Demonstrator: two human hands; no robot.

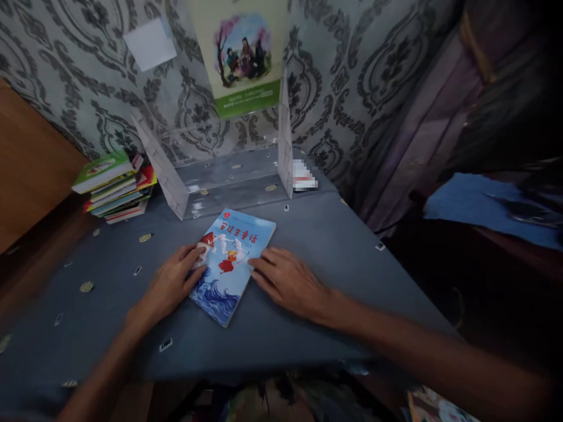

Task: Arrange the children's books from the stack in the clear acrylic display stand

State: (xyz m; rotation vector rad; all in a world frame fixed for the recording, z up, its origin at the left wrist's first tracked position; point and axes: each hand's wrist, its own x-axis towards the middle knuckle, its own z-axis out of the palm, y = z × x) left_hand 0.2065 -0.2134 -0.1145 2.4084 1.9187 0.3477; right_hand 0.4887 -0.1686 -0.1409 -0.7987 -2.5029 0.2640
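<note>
A thin blue children's book with a red Chinese title, a red-clothed figure and dark blue waves lies tilted on the cloth-covered table. My left hand grips its left edge, fingertips and thumb resting on the cover. At the opposite side, my right hand has its fingers curled against the right edge. The underside of the book and some fingertips are hidden.
Behind the book stands a clear plastic rack with white side panels. A pile of books is at the left. A green-and-cream poster and a white card are at the patterned wall. Blue cloth lies at right.
</note>
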